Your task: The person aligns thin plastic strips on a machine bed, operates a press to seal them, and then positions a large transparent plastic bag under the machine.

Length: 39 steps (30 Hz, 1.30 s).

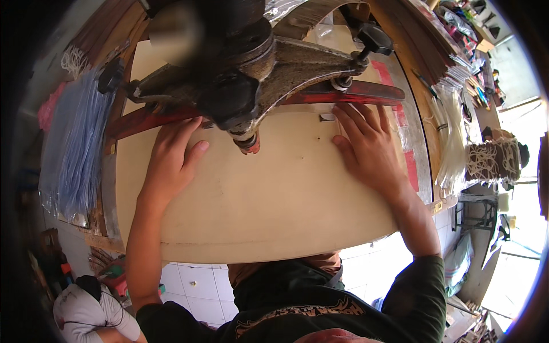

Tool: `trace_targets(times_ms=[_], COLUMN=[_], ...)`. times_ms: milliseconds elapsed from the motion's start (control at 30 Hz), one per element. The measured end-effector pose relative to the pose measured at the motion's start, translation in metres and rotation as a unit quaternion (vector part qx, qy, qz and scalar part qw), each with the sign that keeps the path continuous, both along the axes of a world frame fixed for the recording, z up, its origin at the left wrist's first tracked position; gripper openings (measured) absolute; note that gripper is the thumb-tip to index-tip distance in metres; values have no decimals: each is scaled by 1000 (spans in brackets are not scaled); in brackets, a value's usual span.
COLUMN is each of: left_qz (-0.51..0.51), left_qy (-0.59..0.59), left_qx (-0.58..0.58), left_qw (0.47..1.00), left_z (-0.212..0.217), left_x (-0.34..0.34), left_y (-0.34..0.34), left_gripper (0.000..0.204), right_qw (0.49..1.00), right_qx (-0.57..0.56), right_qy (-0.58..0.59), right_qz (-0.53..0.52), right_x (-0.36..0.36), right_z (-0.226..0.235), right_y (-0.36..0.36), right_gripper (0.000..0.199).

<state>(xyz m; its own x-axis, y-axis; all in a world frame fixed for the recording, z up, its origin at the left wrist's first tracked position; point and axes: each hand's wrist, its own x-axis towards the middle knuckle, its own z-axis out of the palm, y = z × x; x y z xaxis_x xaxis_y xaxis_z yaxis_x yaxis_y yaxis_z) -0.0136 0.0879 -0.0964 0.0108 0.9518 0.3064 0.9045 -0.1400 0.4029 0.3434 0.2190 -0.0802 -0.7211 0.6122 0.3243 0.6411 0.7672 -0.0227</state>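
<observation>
A wide cream-coloured sheet or board lies across the worktable. My left hand rests on its left part, thumb apart and fingers stretched forward to the red bar. My right hand lies flat on the right part, fingers spread, their tips close to the same bar. Beside its fingers is a small dark and pale piece. Above the board stands a worn cast-metal machine head with black knobs, between my hands. Neither hand visibly holds anything; the left fingertips are partly hidden.
Clear bluish plastic strips hang at the left. At the right are pale strips, a brown bundle wrapped with cord and red tape along the table. Another person is low at the left, near the tiled floor.
</observation>
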Motion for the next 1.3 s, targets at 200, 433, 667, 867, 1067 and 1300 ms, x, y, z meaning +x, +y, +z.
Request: trace_targets(times_ms=[200, 433, 667, 867, 1067, 1300], left_qz=[4, -4, -3, -6, -6, -5], left_qy=[18, 1, 18, 63, 83, 77], left_qx=[21, 8, 30, 9, 18, 14], left_qw=[1000, 1000, 999, 998, 996, 997], left_z=[-1, 1, -1, 0, 3, 5], left_x=[-4, -3, -2, -1, -2, -1], left_y=[-3, -2, -1, 0, -1, -3], left_gripper=[44, 44, 45, 48, 48, 50], right_qw=[1000, 1000, 1000, 1000, 1000, 1000], right_qx=[-2, -9, -18, -19, -23, -25], right_qy=[3, 11, 11, 1, 5, 7], right_qz=[2, 7, 2, -2, -1, -3], right_x=[-5, -5, -2, 1, -2, -3], right_z=[2, 4, 6, 1, -2, 0], right_y=[-1, -4, -4, -1, -2, -4], right_gripper=[46, 45, 46, 47, 48, 48])
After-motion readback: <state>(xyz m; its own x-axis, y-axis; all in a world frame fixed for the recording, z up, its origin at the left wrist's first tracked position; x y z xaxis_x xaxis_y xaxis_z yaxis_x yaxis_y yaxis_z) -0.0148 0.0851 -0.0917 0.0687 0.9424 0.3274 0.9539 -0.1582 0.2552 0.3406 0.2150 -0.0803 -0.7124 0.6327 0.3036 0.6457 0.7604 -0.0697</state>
